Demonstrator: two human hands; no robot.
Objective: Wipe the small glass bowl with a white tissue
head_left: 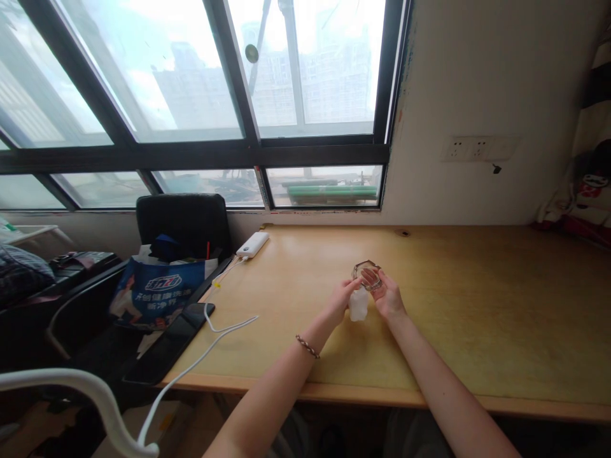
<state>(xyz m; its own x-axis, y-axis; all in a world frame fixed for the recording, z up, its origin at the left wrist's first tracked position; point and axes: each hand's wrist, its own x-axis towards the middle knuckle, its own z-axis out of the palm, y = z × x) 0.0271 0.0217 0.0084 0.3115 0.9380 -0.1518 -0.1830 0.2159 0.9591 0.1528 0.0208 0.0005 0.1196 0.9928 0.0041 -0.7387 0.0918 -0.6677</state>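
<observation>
Both hands meet above the middle of the wooden table [458, 305] around a clear, faceted glass dish [366, 264]. My left hand [344, 298], with a braided bracelet at its wrist, grips the dish's near left side and also has a white tissue or cloth [358, 305] hanging beside its fingers. My right hand [387, 295] is closed on the right side of the dish, with some fingers seen through the glass.
A white power bank [252, 244] with a white cable lies at the table's back left. A dark tablet-like panel [172, 342] overlaps the left edge. Beyond it, a blue bag [160, 286] sits on a black chair. A white curved tube [71, 381] is at lower left.
</observation>
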